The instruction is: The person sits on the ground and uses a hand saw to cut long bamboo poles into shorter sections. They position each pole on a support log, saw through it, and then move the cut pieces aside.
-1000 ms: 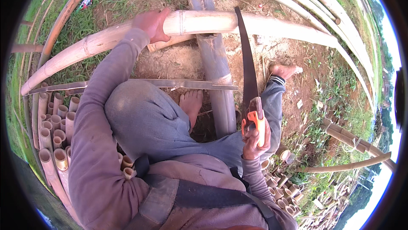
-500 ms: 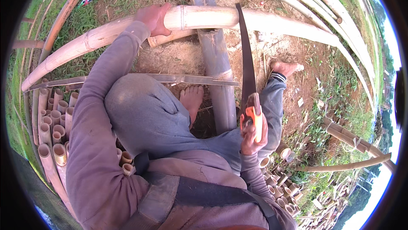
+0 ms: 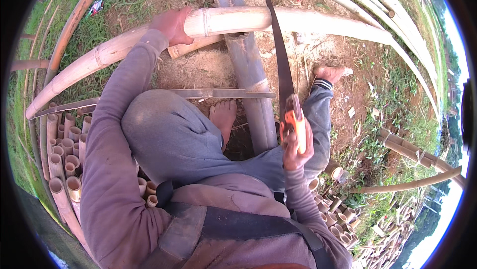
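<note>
Bamboo pole is being gripped by the left hand; right of that grip, the right hand is clasping a saw.

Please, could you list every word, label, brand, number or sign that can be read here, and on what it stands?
No text can be read.
Coloured scrap in the grass: too small to read any print.
Saw blade: no lettering visible.
Orange saw handle in the right hand: blurred, nothing readable.

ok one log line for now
left hand: gripping bamboo pole; right hand: holding orange-handled saw; saw blade: across pole; pole: over grey log
</note>
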Demonstrator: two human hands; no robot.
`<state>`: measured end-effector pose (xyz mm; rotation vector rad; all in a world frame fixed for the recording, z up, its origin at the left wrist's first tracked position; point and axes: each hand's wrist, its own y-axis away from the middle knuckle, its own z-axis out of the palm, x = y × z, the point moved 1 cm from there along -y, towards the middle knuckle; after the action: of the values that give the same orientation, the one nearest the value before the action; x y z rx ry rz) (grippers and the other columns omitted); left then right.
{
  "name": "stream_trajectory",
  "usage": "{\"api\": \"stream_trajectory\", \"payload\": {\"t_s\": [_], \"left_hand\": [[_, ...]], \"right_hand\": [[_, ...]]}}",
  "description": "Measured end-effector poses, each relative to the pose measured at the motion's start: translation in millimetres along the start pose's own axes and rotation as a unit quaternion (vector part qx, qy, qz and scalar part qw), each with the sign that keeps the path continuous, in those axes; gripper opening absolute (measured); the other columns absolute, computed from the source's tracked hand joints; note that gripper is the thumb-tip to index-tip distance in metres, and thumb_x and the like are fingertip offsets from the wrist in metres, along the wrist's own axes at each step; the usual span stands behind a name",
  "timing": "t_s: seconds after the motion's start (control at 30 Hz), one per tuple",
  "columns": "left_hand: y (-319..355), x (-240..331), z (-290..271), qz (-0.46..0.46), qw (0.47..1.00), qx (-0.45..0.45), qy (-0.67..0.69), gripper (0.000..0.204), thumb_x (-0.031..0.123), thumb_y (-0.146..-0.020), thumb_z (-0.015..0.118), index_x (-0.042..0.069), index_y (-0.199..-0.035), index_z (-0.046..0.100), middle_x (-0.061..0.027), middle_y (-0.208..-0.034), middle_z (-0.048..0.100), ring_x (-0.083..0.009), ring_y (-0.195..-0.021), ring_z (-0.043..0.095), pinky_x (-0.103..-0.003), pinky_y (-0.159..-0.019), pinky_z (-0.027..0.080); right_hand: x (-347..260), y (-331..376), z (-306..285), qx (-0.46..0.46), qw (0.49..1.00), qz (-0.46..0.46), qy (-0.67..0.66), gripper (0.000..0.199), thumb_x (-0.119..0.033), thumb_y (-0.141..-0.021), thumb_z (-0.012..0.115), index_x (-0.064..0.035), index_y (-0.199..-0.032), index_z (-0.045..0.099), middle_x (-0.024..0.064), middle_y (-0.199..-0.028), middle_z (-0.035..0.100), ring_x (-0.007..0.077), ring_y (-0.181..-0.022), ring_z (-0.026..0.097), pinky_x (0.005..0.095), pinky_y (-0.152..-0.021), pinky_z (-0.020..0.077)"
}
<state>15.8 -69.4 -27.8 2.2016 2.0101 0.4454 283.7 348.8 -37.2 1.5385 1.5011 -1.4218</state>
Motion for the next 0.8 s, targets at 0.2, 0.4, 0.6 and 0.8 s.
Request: {"api": "stream_trajectory", "payload": {"t_s": [0.2, 0.4, 0.6, 0.8], "left_hand": [[-0.7, 6.3, 0.7, 0.024, 0.998, 0.051, -0.018, 0.099, 0.047, -0.069, 0.09, 0.014, -0.152, 0.05, -0.017, -0.122, 0.072, -0.0386, -0.113, 0.071, -0.051, -0.097, 0.056], [0.0, 7.5, -7.4, 0.02, 1.0, 0.024, -0.002, 0.098, 0.047, -0.069, 0.091, 0.013, -0.152, 0.05, -0.0181, -0.125, 0.072, -0.0385, -0.113, 0.071, -0.051, -0.095, 0.057], [-5.4, 6.0, -3.3, 0.004, 1.0, -0.007, -0.006, 0.101, 0.047, -0.07, 0.09, 0.013, -0.155, 0.048, -0.0173, -0.127, 0.072, -0.038, -0.114, 0.071, -0.05, -0.097, 0.057], [-3.2, 7.8, -6.2, 0.015, 1.0, 0.021, 0.002, 0.1, 0.049, -0.069, 0.09, 0.014, -0.153, 0.049, -0.0167, -0.127, 0.072, -0.0386, -0.113, 0.071, -0.05, -0.097, 0.057]], "right_hand": [[3.5, -74.6, 50.1, 0.018, 0.992, 0.032, -0.122, 0.048, -0.021, -0.105, 0.069, 0.012, -0.139, 0.058, 0.022, -0.129, 0.068, 0.0289, -0.112, 0.071, 0.0379, -0.092, 0.0631], [-17.9, -164.1, 91.3, -0.003, 0.996, -0.042, 0.076, 0.041, -0.015, -0.1, 0.074, 0.0071, -0.134, 0.066, 0.0208, -0.119, 0.073, 0.0247, -0.109, 0.07, 0.0382, -0.097, 0.0554], [-29.0, 11.9, -5.7, -0.011, 0.999, 0.031, -0.002, 0.052, -0.019, -0.105, 0.067, 0.0123, -0.143, 0.052, 0.0244, -0.134, 0.066, 0.0372, -0.124, 0.066, 0.0467, -0.103, 0.0599], [-18.2, -161.7, 84.0, -0.013, 0.998, 0.057, -0.016, 0.039, -0.016, -0.104, 0.07, 0.0078, -0.135, 0.063, 0.0183, -0.114, 0.073, 0.0199, -0.1, 0.07, 0.0323, -0.08, 0.0611]]}}
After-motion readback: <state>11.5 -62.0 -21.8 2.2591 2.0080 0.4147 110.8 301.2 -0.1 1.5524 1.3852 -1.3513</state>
